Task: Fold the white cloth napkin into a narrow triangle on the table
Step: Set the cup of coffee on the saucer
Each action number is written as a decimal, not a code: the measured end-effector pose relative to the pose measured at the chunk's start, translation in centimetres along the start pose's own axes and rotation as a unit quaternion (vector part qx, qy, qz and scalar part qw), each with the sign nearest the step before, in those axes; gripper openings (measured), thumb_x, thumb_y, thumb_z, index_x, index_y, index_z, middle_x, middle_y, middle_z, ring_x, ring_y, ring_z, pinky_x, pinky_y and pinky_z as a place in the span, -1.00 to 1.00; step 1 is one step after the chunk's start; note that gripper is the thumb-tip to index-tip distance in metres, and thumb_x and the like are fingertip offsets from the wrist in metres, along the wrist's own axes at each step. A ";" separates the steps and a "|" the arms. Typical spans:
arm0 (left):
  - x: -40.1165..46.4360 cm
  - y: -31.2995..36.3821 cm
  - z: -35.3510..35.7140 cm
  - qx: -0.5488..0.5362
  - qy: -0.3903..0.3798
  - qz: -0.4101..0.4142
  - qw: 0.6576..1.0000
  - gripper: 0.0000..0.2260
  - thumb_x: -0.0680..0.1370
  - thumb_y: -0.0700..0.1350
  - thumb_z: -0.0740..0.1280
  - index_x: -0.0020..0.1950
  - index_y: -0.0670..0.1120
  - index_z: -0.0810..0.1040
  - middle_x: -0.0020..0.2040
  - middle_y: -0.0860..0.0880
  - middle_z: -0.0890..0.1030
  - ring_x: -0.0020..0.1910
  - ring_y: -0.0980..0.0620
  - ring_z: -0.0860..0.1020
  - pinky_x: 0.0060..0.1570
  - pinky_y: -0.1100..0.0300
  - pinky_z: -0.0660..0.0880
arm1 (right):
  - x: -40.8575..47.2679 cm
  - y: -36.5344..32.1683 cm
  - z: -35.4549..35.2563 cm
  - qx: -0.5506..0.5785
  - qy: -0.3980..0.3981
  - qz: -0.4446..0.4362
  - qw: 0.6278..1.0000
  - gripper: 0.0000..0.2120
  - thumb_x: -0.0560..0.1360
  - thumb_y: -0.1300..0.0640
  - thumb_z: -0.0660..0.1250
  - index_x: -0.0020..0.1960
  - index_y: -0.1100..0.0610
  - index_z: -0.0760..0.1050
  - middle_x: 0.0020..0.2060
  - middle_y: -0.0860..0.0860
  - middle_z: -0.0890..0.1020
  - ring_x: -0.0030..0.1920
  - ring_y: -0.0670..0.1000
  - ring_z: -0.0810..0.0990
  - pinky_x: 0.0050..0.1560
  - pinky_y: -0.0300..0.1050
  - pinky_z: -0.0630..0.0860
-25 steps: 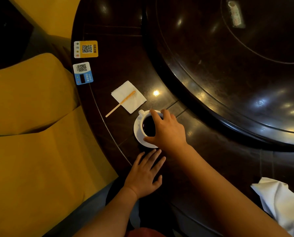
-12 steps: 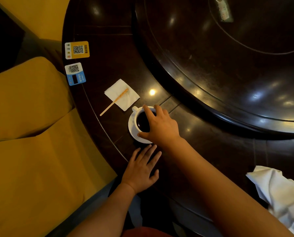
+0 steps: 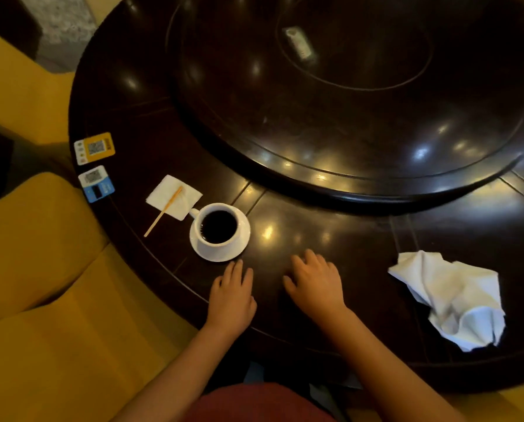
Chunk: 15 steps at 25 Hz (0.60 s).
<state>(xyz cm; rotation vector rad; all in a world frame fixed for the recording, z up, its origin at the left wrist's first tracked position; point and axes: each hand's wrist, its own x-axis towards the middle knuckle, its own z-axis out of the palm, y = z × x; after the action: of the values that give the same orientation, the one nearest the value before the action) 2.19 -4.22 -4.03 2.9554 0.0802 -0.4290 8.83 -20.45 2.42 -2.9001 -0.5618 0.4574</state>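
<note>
A crumpled white cloth napkin (image 3: 451, 296) lies on the dark round table (image 3: 330, 248) at the right, near the front edge. My left hand (image 3: 232, 295) rests flat on the table just below a saucer, fingers apart, holding nothing. My right hand (image 3: 314, 280) rests palm down beside it, fingers loosely spread, empty. The napkin lies well to the right of my right hand, untouched.
A white cup of black coffee (image 3: 218, 228) stands on a saucer (image 3: 242, 243) just above my left hand. A paper napkin (image 3: 175, 196) with a wooden stirrer (image 3: 163, 211) lies to its left. Two QR cards (image 3: 94, 166) sit at the table's left rim. A raised turntable (image 3: 346, 117) fills the centre. Yellow seats (image 3: 41, 269) stand at the left.
My right hand has let go of the coffee cup and drawn back onto the table beside my left hand. The view has shifted right, bringing the cloth napkin further into view.
</note>
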 end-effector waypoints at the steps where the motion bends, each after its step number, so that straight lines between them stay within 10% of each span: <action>1: 0.4 0.7 -0.6 -0.003 0.006 -0.003 1.000 -0.55 0.50 -0.02 0.26 0.37 -0.11 0.37 0.41 -0.15 0.35 0.40 -0.12 0.29 0.25 -0.01 0.31 | -1.3 1.4 0.3 -0.001 0.005 0.023 1.000 -0.73 0.50 -0.03 0.21 0.09 0.12 0.46 0.08 0.08 0.52 0.07 0.10 0.50 -0.03 -0.04 0.40; 5: 3.3 5.6 -2.8 -0.011 0.058 0.094 0.994 -0.71 0.39 -0.08 0.36 0.09 -0.13 0.57 -0.02 -0.08 0.62 -0.03 -0.10 0.59 -0.05 0.03 0.46 | -5.1 6.8 0.0 -0.005 0.047 0.096 0.994 -0.76 0.38 0.04 0.38 -0.02 0.15 0.54 -0.08 0.12 0.58 -0.12 0.15 0.56 -0.21 -0.04 0.42; 11: 6.9 18.7 -4.7 -0.030 0.054 0.294 0.954 -0.53 0.45 -0.03 0.33 0.35 -0.08 0.40 0.30 -0.09 0.46 0.30 -0.09 0.41 0.30 -0.02 0.24 | -10.0 17.5 -0.9 -0.046 0.131 0.227 0.964 -0.33 0.11 0.09 0.60 0.19 0.17 0.52 0.22 0.29 0.50 0.28 0.31 0.37 0.13 0.38 0.36; 15: 8.6 26.1 -3.5 0.050 -0.050 0.383 0.921 -0.38 0.51 -0.03 0.28 0.51 0.01 0.09 0.53 -0.11 0.06 0.50 -0.07 -0.01 0.42 -0.04 -0.02 | -12.0 22.4 0.2 -0.001 0.057 0.258 0.964 -0.25 0.01 0.08 0.67 0.16 0.18 0.55 0.18 0.32 0.53 0.19 0.36 0.48 -0.10 0.31 0.54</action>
<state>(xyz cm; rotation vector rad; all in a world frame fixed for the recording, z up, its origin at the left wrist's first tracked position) 13.36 -29.19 0.58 2.7410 -1.0915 -0.4575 5.74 -45.65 0.90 -3.0267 0.2246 0.3421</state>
